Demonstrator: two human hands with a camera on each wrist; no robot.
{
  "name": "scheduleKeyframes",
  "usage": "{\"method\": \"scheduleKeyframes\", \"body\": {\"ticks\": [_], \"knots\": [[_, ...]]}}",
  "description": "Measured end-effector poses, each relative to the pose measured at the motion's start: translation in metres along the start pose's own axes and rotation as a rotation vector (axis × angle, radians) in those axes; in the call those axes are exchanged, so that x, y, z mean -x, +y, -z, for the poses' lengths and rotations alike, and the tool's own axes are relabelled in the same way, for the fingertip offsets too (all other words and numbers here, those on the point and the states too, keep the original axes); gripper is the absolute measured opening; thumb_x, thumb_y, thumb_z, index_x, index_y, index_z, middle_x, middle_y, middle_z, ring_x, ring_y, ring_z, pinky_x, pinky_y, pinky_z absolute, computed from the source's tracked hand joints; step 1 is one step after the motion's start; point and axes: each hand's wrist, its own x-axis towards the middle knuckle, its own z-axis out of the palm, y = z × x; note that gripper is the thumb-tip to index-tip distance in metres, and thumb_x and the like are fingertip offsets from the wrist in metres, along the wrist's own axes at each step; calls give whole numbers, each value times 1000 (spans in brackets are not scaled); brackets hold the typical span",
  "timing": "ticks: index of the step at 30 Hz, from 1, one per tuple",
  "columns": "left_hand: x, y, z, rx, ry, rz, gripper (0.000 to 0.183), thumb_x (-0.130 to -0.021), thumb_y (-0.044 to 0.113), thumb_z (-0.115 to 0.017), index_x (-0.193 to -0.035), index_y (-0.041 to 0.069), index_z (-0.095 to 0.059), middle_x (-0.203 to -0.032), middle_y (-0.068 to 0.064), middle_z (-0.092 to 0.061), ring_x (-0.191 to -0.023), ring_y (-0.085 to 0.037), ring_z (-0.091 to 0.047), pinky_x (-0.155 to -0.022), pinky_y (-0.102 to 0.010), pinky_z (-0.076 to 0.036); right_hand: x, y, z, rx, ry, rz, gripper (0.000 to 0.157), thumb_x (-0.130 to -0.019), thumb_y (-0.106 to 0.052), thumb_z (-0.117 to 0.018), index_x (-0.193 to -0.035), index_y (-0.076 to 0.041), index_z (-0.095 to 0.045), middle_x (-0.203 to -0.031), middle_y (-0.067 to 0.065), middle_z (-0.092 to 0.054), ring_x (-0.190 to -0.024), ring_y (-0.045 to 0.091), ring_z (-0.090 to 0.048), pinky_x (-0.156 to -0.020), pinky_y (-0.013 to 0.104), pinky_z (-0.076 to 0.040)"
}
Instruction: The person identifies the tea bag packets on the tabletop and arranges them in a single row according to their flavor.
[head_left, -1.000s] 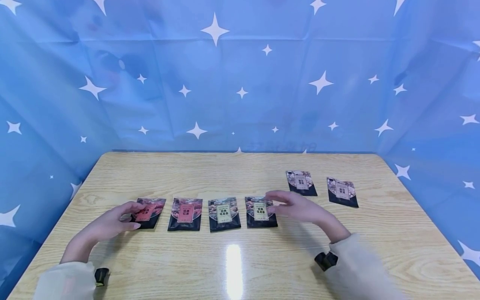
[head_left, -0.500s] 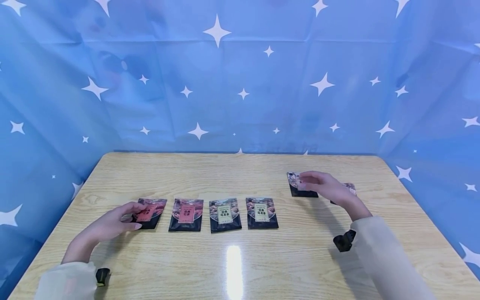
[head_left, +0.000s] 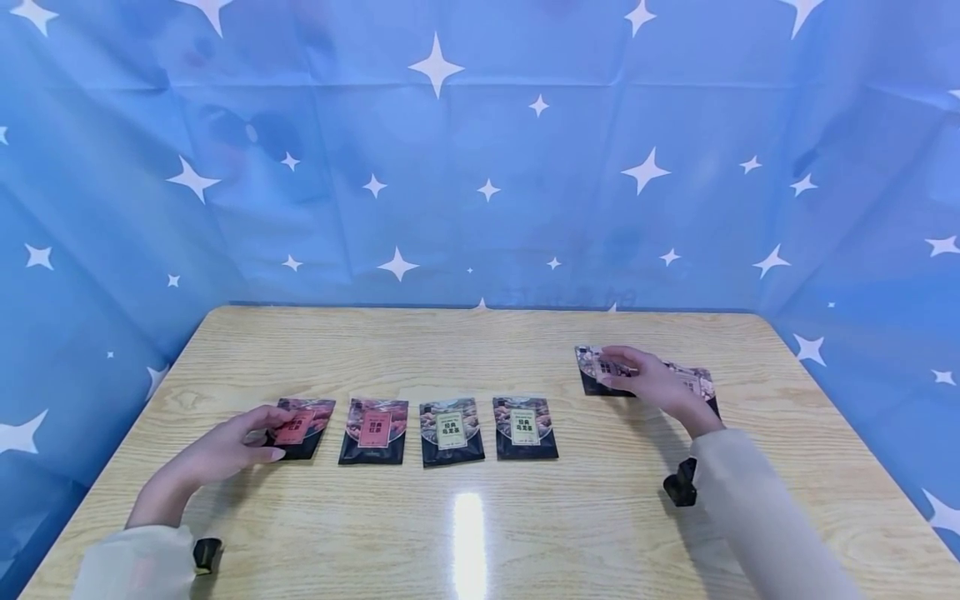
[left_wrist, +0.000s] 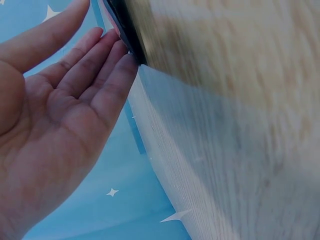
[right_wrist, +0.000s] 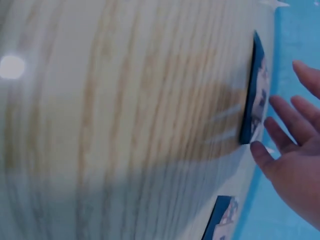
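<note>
My left hand (head_left: 221, 450) rests its fingertips over the left edge of a tea sachet with a red label (head_left: 311, 425). In the left wrist view its fingers are extended, the thumb apart, beside the sachet's dark edge (left_wrist: 128, 30). My right hand (head_left: 660, 388) is over a tea sachet with a pale purple label (head_left: 591, 372) at the back right. The right wrist view shows its fingers spread close to that sachet (right_wrist: 256, 95), with the thumb apart. A second pale purple sachet (head_left: 703, 382) lies partly hidden behind the right hand.
Another red-label sachet (head_left: 373, 432) and two green-label sachets, one in the middle (head_left: 452, 433) and one to its right (head_left: 525, 428), lie in a row with the leftmost red one. The wooden table (head_left: 360, 525) ends at a blue star-patterned curtain (head_left: 480, 225).
My right hand has moved from the right-hand green-label sachet back and right to the pale purple one, and has shifted slightly there since. The left hand has stayed at its red sachet.
</note>
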Motion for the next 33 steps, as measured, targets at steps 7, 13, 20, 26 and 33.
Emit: {"method": "scheduleKeyframes", "body": {"ticks": [7, 13, 20, 26, 33], "knots": [[0, 1, -1, -21, 11, 12, 51, -85, 10, -64, -126, -10, -42, -126, -33, -41, -117, -51, -36, -87, -57, -40, -1, 2, -2, 35, -2, -26, 57, -93, -20, -55, -140, -1, -31, -141, 23, -32, -128, 42, -27, -99, 56, -29], [-1, 1, 0, -30, 9, 8, 50, -85, 10, -64, -126, -11, -42, -126, -33, -41, -116, -51, -37, -86, -57, -40, 4, 1, -2, 85, -33, 13, 55, -92, -18, -55, -138, 3, -33, -139, 25, -34, -126, 44, -30, -98, 57, -29], [0, 2, -1, -26, 12, 4, 50, -85, 10, -64, -126, -10, -42, -126, -33, -42, -116, -51, -37, -86, -57, -40, 14, -3, -7, 119, -76, 51, 54, -92, -18, -56, -136, 4, -35, -138, 26, -35, -125, 44, -31, -99, 57, -29], [1, 2, -1, -17, 9, 1, 51, -85, 11, -64, -126, -10, -42, -126, -32, -42, -116, -51, -36, -86, -56, -41, 26, -7, -14, 146, -104, 85, 49, -93, -15, -54, -135, 5, -37, -137, 27, -35, -125, 44, -32, -98, 57, -29], [1, 2, 0, 7, -7, 1, 52, -85, 11, -64, -126, -11, -41, -127, -33, -40, -117, -52, -35, -85, -54, -42, 40, -8, -23, 150, -117, 99, 48, -93, -16, -53, -135, 2, -39, -141, 27, -29, -127, 43, -28, -96, 56, -32]]}}
